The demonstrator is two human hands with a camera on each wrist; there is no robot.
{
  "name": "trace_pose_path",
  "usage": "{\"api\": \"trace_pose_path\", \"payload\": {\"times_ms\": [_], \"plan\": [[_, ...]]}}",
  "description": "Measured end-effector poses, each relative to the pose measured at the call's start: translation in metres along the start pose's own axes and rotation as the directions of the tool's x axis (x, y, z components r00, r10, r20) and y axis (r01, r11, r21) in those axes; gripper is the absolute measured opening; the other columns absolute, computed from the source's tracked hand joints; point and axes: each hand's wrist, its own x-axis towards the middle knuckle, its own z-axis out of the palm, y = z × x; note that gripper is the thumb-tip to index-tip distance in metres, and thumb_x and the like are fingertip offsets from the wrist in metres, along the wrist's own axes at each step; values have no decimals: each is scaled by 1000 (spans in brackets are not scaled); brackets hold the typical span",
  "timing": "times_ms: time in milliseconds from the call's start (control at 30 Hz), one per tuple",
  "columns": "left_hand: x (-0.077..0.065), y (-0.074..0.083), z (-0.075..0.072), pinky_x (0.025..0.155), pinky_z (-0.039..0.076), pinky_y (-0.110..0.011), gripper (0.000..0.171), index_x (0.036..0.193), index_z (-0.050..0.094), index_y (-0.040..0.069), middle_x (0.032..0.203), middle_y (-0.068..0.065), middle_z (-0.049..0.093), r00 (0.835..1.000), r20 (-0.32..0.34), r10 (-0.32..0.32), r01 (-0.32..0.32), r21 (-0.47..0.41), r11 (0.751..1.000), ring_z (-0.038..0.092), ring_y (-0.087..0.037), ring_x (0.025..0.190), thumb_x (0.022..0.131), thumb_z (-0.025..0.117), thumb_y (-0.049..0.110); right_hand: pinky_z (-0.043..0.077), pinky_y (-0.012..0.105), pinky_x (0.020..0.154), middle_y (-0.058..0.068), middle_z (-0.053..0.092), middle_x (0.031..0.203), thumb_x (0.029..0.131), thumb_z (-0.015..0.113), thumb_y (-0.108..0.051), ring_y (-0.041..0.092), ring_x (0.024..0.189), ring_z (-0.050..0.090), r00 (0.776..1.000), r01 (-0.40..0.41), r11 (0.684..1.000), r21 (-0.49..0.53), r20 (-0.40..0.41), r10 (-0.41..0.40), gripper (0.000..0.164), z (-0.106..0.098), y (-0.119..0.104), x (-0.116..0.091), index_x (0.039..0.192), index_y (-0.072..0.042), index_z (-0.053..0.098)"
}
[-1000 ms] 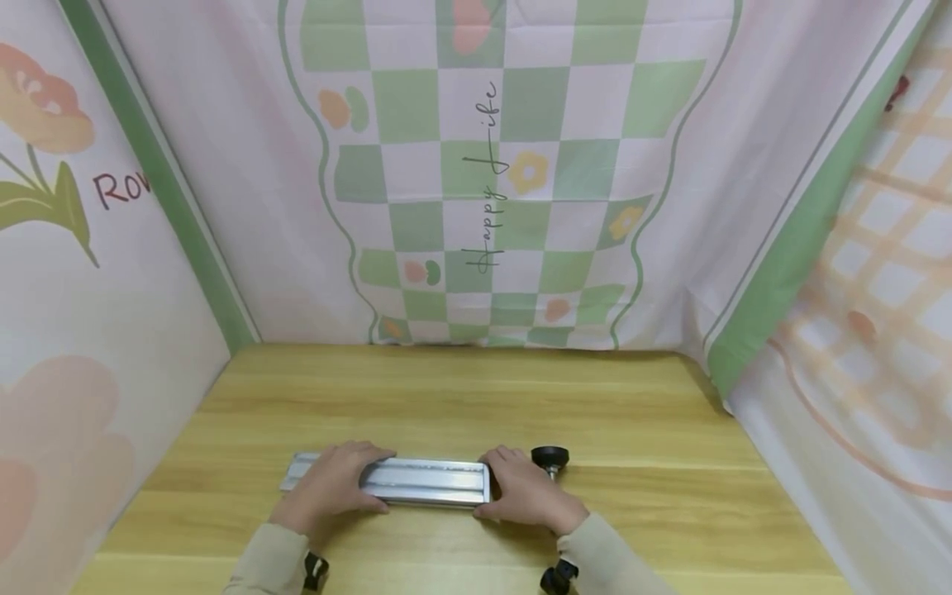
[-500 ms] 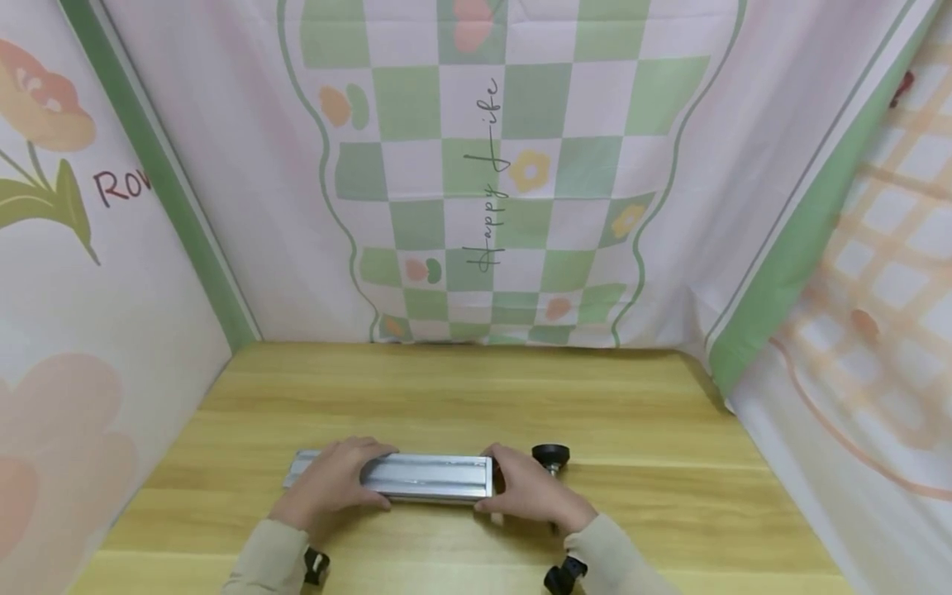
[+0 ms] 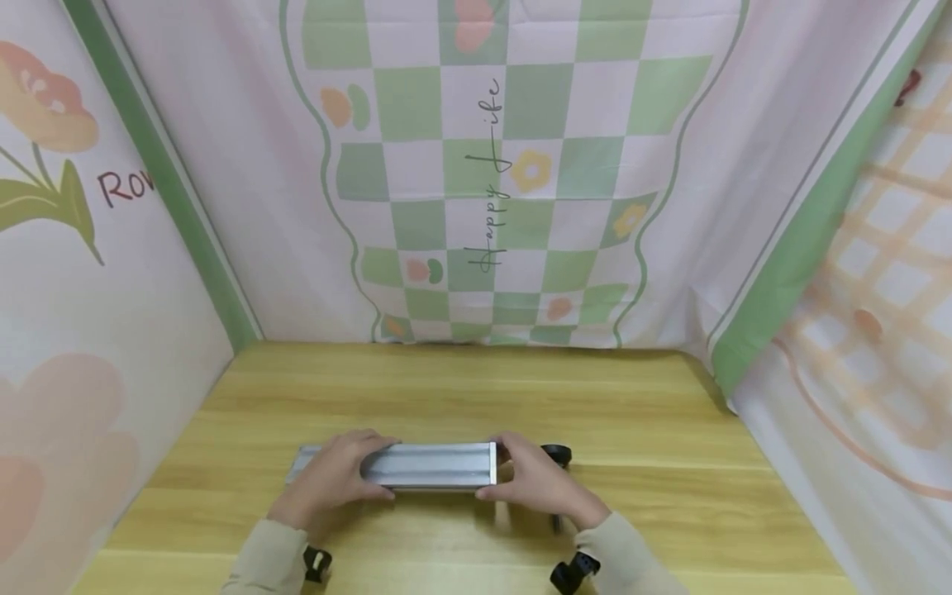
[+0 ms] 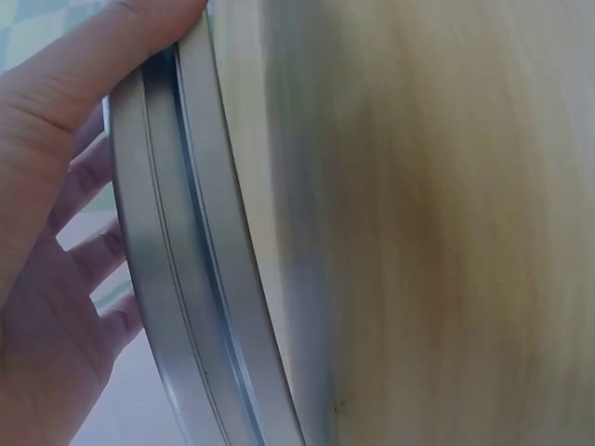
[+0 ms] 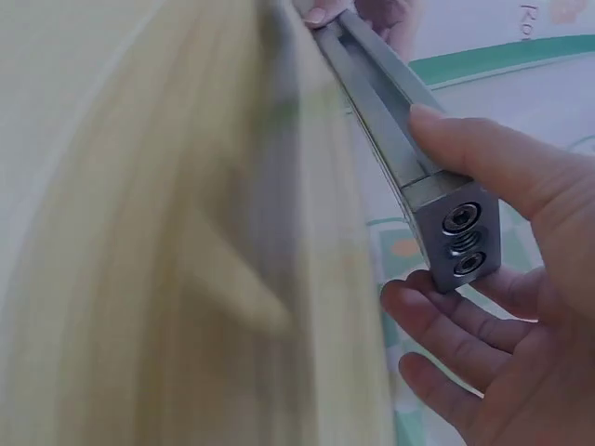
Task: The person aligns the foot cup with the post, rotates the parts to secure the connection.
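A silver aluminium profile (image 3: 435,464) with lengthwise slots lies crosswise between my two hands, above the wooden table. My left hand (image 3: 338,471) grips it left of its middle, thumb on the near side and fingers on the far side. At its right end, my right hand (image 3: 543,481) holds it between thumb and fingers. An end plate (image 5: 456,243) with two socket-head bolts and a threaded hole between them faces the right palm. Partly hidden behind the right hand, a levelling foot (image 3: 556,454) with a black round base lies on the table.
The wooden table (image 3: 476,388) reaches back to a printed cloth wall (image 3: 476,223). More cloth hangs on the left (image 3: 97,314) and right (image 3: 855,347). Black wrist cameras (image 3: 574,572) sit beneath both sleeves.
Both hands have raised the profile slightly, its right end most, and its front edge has tilted. The right hand has shifted a little right and away, covering more of the levelling foot.
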Motion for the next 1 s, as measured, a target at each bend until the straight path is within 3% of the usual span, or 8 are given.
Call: {"api": "trace_pose_path", "payload": {"times_ms": [267,467,667,800,1000], "plan": [[1,5,0,93,49,-49,78,129,67,13,119,0,68,997,-73,2,-4,-23,1000,63,-21,107,63,93,45,51,53,92,1,59,113,80,86,-42,22,104,58,998,22,999,26,-55,-21,71,-7,-7,-4,131,-5,53],[3,10,-2,93,50,-49,78,131,67,16,122,2,67,991,-132,-27,17,-71,997,63,-20,107,64,94,43,45,50,104,5,58,123,80,84,-45,26,116,56,990,14,999,35,-140,-9,76,-15,-15,-7,137,-6,52],[8,19,-4,93,51,-48,78,132,67,20,124,0,67,978,-201,-54,35,-97,995,63,-22,109,62,95,43,45,46,106,5,58,126,78,88,-33,27,118,56,970,94,994,62,-229,-78,75,-24,-24,-6,138,-5,51],[11,24,-4,90,53,-44,79,132,67,20,121,0,68,970,-234,-66,39,-120,992,62,-20,106,62,95,43,45,43,106,5,57,127,79,88,-28,24,118,56,960,147,986,74,-251,-124,75,-29,-28,-5,139,-4,50],[14,28,-4,89,53,-44,79,132,67,20,120,0,68,958,-278,-69,32,-139,990,62,-20,106,61,97,38,45,42,106,4,55,129,80,87,-27,23,119,55,957,162,983,84,-256,-136,76,-35,-32,-5,142,-4,48]]}}
